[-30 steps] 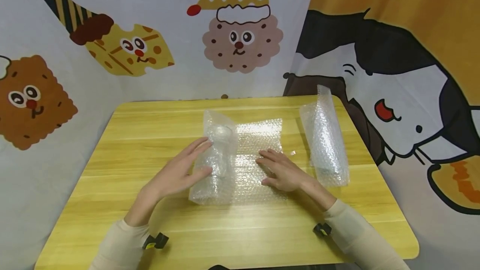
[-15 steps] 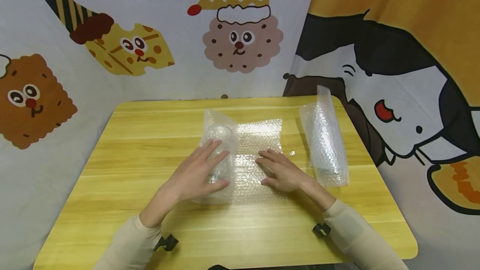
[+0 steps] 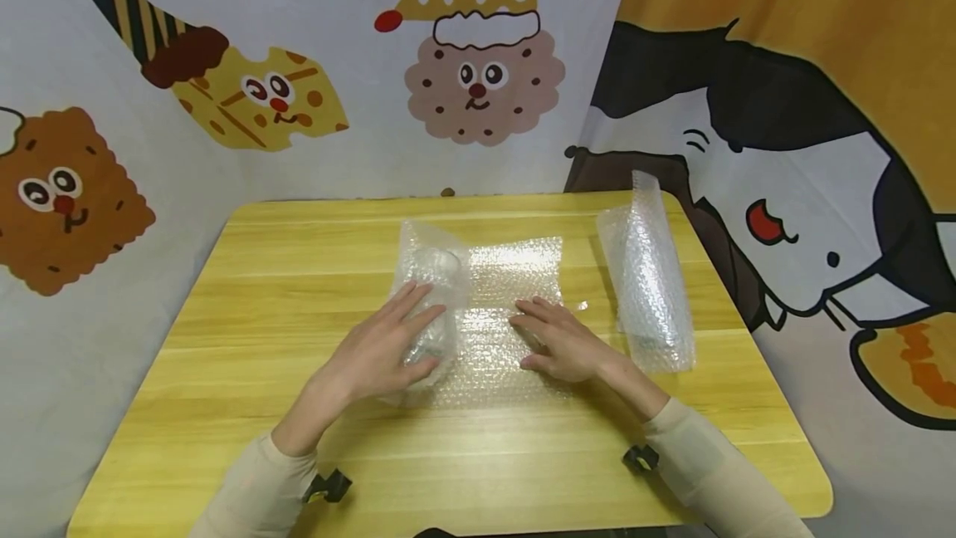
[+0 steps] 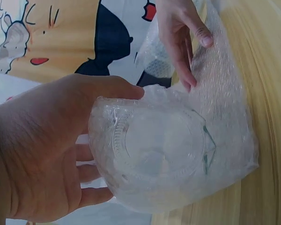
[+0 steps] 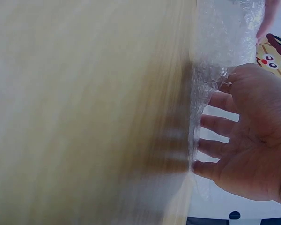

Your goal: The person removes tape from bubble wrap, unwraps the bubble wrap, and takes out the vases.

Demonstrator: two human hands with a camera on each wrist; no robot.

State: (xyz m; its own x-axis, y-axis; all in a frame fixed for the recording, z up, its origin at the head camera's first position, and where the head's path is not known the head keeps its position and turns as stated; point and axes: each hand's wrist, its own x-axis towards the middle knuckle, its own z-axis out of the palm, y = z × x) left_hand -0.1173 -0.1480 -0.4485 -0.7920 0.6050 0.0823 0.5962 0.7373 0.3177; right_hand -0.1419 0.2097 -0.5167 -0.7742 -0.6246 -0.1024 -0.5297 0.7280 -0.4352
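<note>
Head view: touching a bubble-wrapped clear object (image 3: 441,269) near the middle of the table (image 3: 246,322) with the left hand (image 3: 384,353) spread wide, and resting the similarly spread right hand (image 3: 562,342) on the flat bubble wrap (image 3: 489,343) just beside it. Through the film in the left wrist view, can make out a round end (image 4: 161,143). Also in the head view, can see a second wrapped bundle (image 3: 656,297) farther right.

Cartoon-printed white-and-orange cloth (image 3: 373,164) hangs behind a yellow wood-grain table (image 3: 261,272).
</note>
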